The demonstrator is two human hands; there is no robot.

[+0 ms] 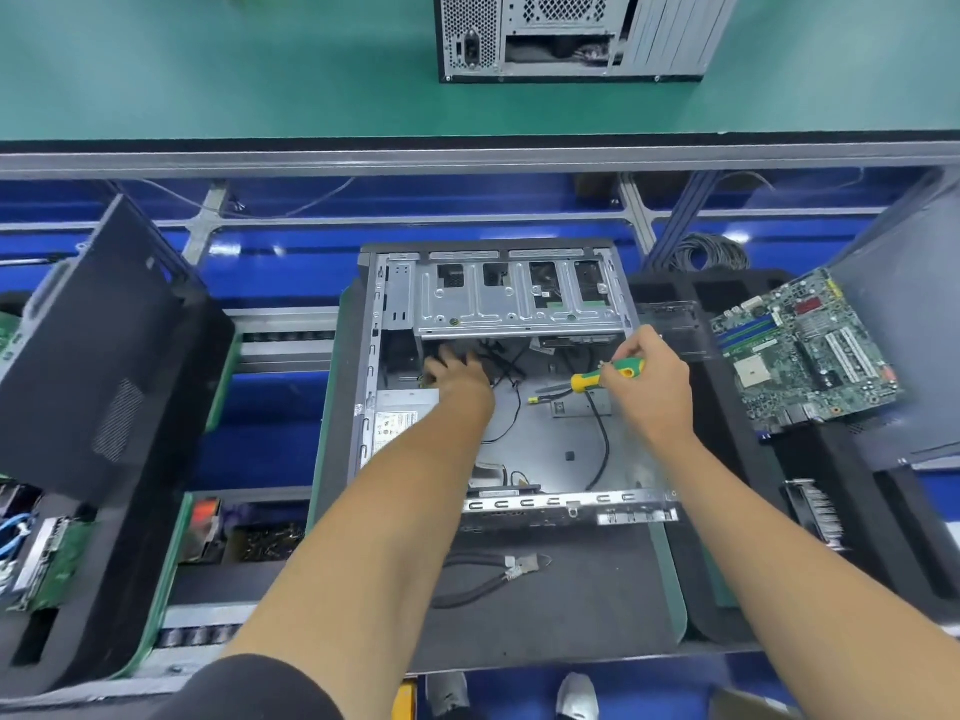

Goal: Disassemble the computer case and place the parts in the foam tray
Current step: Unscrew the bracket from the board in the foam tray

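The open computer case lies flat on the surface straight ahead of the person, its long axis running away from them. The left hand reaches deepest, into the cable bundle under the drive cage; its fingers look curled among the wires, though the grip is hidden. The right hand grips a screwdriver, shaft pointing left toward that spot. The motherboard already rests on the foam tray to the right.
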